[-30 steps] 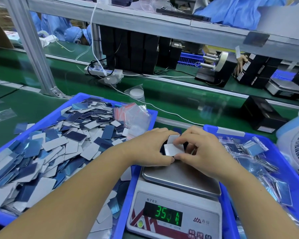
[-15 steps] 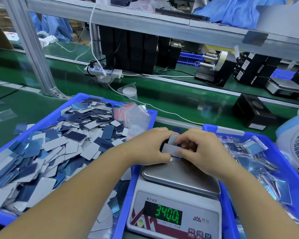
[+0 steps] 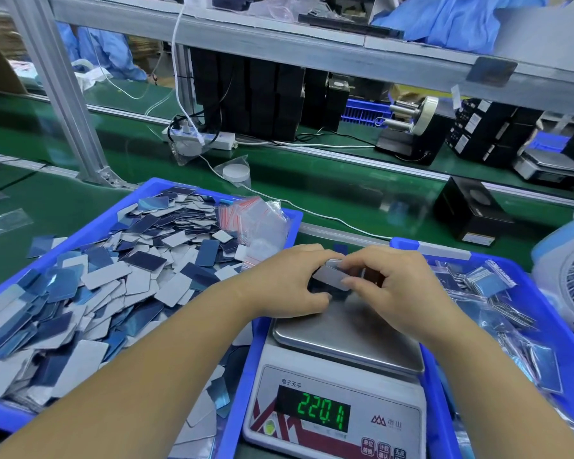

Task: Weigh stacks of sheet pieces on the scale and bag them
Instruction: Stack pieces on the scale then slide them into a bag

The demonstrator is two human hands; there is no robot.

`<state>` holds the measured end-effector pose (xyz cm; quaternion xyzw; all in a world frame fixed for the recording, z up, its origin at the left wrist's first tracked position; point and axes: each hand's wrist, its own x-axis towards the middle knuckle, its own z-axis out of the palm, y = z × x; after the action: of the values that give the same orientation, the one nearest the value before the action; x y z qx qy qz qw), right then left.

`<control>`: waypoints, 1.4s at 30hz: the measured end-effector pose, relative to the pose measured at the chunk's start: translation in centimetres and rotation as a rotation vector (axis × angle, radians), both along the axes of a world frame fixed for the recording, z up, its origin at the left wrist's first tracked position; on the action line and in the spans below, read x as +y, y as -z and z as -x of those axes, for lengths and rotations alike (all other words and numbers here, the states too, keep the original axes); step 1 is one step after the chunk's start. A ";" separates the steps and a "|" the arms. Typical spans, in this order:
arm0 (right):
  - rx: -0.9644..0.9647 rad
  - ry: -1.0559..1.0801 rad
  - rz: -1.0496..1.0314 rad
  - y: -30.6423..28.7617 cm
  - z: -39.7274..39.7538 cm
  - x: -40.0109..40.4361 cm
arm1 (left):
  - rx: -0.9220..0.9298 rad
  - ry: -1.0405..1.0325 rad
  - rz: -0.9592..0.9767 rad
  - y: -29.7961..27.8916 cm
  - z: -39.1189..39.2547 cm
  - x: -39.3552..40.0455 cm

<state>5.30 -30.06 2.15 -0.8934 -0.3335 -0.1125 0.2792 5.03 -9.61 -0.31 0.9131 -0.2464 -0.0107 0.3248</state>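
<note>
Weighing step: both hands on a stack over the scale.
Left hand (image 3: 289,283) and right hand (image 3: 391,286) pinch the stack of sheet pieces (image 3: 332,276) above the scale (image 3: 342,369) pan's far edge; display lit. Likely next: settle count, then bag.

Bare forearms, no sleeves; left hand (image 3: 284,281), right hand (image 3: 400,289) ungloved.

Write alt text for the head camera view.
Both hands, left hand and right hand, hold a small stack of sheet pieces above the steel pan of a scale with green digits lit. Blue bins flank it: loose pieces in the left bin, bagged ones in the right bin.
</note>
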 end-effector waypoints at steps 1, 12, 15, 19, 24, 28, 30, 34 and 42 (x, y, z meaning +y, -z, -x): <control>0.003 0.000 0.009 -0.1 0.0 0.0 | 0.000 0.002 0.005 0.0 0.0 0.0; -0.213 0.002 -0.110 -0.3 0.2 0.2 | -0.007 -0.014 0.008 0.3 -0.2 -0.1; -0.178 0.014 -0.009 0.0 0.0 0.2 | 0.001 -0.002 0.013 0.2 -0.3 -0.1; -0.004 -0.020 0.058 0.1 0.0 0.1 | 0.007 0.009 0.037 0.1 -0.3 0.0; -0.019 -0.001 0.091 0.5 -0.2 0.3 | 0.069 0.051 0.010 -0.6 0.1 0.3; -0.052 0.023 0.122 0.7 0.0 0.9 | 0.050 0.069 0.009 -0.8 0.4 0.0; -0.023 0.015 0.098 0.8 0.2 1.2 | 0.029 0.046 -0.002 -0.7 0.4 -0.1; -0.068 0.097 -0.072 0.6 -0.2 0.7 | -0.006 -0.010 -0.091 -0.4 0.3 -0.6; -0.130 -0.004 -0.064 0.8 -0.4 0.9 | -0.034 -0.070 -0.127 -0.2 0.1 -0.9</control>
<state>5.67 -29.19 1.35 -0.8741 -0.3488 -0.1806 0.2857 4.90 -10.53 -0.09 0.9399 -0.2188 0.0007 0.2620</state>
